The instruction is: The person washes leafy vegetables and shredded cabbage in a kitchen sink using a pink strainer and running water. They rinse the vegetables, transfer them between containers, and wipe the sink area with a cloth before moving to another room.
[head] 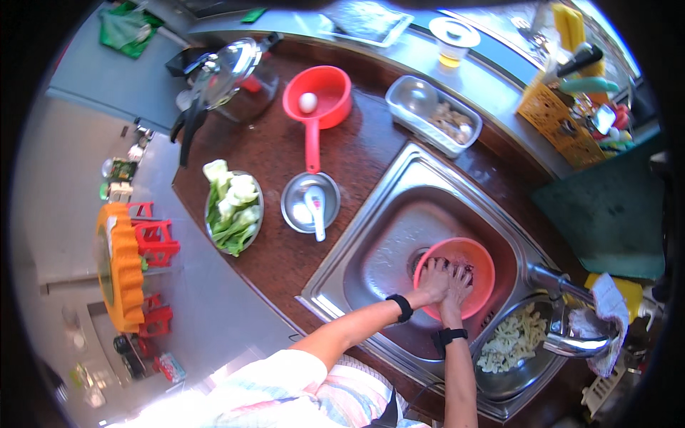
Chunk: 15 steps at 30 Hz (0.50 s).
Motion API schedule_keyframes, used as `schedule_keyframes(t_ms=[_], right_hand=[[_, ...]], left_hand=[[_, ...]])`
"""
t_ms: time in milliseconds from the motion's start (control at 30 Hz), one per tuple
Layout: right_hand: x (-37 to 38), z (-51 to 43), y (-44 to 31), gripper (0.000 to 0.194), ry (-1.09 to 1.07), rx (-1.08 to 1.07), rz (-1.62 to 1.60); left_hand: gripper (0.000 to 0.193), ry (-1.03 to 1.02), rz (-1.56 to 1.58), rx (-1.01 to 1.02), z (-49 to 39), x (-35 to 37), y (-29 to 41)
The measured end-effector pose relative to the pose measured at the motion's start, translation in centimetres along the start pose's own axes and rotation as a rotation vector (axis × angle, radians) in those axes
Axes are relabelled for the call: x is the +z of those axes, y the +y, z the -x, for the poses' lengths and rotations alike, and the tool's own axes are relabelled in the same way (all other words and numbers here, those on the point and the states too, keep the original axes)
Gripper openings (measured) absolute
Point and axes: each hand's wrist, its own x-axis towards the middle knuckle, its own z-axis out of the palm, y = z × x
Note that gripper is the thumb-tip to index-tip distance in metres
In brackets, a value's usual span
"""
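A pink plastic basin [482, 291] stands in the stainless steel sink [385, 251], partly over the drain. My left hand [434, 281] and my right hand [455, 291] are side by side inside it, palms down. Their fingers reach into some dark pieces [461, 267] that I cannot identify. Whether the fingers grip any of these pieces is hidden. Beside the sink bowl, a metal bowl [500, 386] holds cut cauliflower [514, 342]. Above that bowl juts the chrome faucet [575, 345].
Leafy greens [233, 208] fill a dish near the counter's left edge. Close by are a small metal bowl [291, 206] with a white spoon [316, 211], a red dipper [342, 104] holding an egg [307, 102], a pressure cooker [235, 72] and a plastic container [436, 136]. A cloth [610, 321] hangs near the faucet.
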Motion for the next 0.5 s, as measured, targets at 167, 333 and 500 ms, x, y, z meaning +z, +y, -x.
schedule_keyframes(t_ms=[167,333,500], right_hand=[[1.8,-2.5,2.2,0.035,-0.307,-0.14,-0.208],[-2.9,-2.3,4.4,0.023,-0.406,-0.168,-0.742],[-11.7,3.5,4.4,0.017,-0.365,-0.13,-1.385]], left_hand=[[0.05,0.12,0.261,-0.022,0.3,-0.1,-0.1],[0.058,0.152,0.45,0.196,-0.8,-2.0,0.6],[0.065,-0.483,1.033,-0.088,-0.5,-6.8,2.4]])
